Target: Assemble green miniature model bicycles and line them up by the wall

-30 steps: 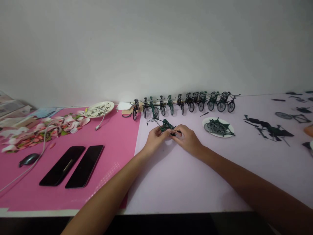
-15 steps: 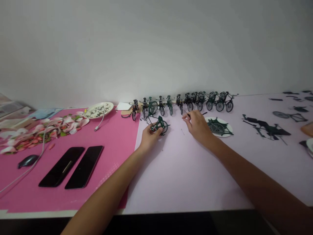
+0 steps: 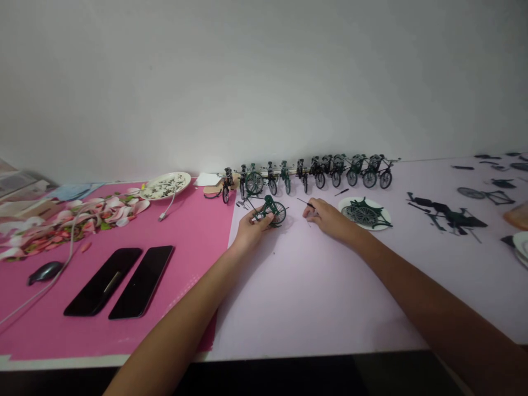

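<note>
My left hand [image 3: 254,228] is closed around a small green model bicycle [image 3: 275,212], thumb near its spoked wheel, at the middle of the table. To its right, my right hand [image 3: 324,217] pinches a slim screwdriver [image 3: 307,204] whose thin shaft points left toward the bicycle. A tiny thin part below those fingertips is too small to name. A second dark, thin tool [image 3: 341,192] lies behind my right hand. Beside my right wrist, a white plate [image 3: 386,219] bears green frame parts and spoked wheels.
A row of finished-looking model bicycles [image 3: 352,171] stands along the wall. Dark bicycle parts [image 3: 451,214] lie at right. On the pink cover are two phones [image 3: 142,280], artificial petals [image 3: 103,217], a cable [image 3: 72,242] and a plate of small pieces [image 3: 187,181].
My right hand has moved down and slightly left, toward the tabletop, with the screwdriver in it. My left hand stays in place, with the model bicycle turned slightly.
</note>
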`<state>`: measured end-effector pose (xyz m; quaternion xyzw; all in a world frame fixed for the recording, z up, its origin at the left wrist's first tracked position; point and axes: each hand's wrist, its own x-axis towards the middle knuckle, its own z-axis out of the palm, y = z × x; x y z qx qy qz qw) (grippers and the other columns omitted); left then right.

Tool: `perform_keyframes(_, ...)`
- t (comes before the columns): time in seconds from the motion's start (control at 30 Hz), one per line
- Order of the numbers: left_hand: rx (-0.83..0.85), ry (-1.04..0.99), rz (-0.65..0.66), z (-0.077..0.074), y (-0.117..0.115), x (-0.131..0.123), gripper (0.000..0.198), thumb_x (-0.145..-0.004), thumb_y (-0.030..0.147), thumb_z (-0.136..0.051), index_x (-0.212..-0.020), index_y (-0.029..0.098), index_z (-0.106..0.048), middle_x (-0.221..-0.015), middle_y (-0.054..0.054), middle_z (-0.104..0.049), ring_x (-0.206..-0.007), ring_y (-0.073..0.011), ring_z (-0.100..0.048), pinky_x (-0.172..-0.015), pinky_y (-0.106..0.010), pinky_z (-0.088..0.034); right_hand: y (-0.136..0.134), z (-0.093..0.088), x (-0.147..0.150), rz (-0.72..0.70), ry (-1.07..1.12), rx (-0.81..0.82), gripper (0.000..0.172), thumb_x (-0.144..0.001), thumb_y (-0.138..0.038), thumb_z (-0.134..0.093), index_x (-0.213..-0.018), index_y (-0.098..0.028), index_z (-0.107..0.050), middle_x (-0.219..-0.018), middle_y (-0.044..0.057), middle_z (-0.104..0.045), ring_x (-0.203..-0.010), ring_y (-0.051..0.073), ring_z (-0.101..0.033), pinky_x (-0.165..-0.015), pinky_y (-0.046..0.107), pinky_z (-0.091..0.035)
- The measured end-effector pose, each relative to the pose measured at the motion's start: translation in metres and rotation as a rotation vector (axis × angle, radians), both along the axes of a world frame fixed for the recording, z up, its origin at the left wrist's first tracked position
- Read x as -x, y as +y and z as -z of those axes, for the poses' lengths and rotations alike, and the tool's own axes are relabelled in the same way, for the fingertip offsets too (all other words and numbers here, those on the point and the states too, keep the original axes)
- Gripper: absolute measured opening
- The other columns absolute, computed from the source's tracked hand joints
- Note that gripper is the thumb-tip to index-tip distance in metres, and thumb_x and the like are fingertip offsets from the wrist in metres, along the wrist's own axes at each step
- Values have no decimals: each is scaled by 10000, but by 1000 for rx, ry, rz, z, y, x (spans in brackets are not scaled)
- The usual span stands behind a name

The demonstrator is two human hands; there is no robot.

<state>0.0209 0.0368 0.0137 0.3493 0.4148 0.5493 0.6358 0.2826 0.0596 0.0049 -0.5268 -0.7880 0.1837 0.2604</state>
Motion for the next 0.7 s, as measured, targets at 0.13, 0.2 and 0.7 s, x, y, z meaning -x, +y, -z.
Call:
perform_keyframes(0.13, -4, -13, 8, -1, -2, -1, 456, -721, 169, -925, -1113, 114, -698, -917, -105, -801, -832, -207, -783, -930, -411, -631, 5, 6, -5, -13, -21, -19, 84, -908, -194, -586, -901, -236, -513, -967, 46, -619, -908, 229, -598, -794, 341, -460)
perform_keyframes(0.2, -1, -14, 6, -2, -2, -1, 416, -723, 173, -924, -1073, 115, -707, -928, -106, -800, -843, -207, -783, -943, -409, -627, 4, 6, -5, -25, -41, -11, 83, -922, -187, -558, -896, -238, -497, -956, 44, -603, -876, 222, -585, -779, 335, -451)
perform_keyframes(0.7, 29, 9, -8, 6, 5, 2, 345, -739, 185, -917, -1009, 122, -712, -896, -83, -784, -824, -184, -765, -943, -392, -612, -21, -5, 25, -106, 5, -13, 93, -953, -211, -487, -893, -248, -427, -923, 52, -592, -859, 226, -571, -783, 359, -466)
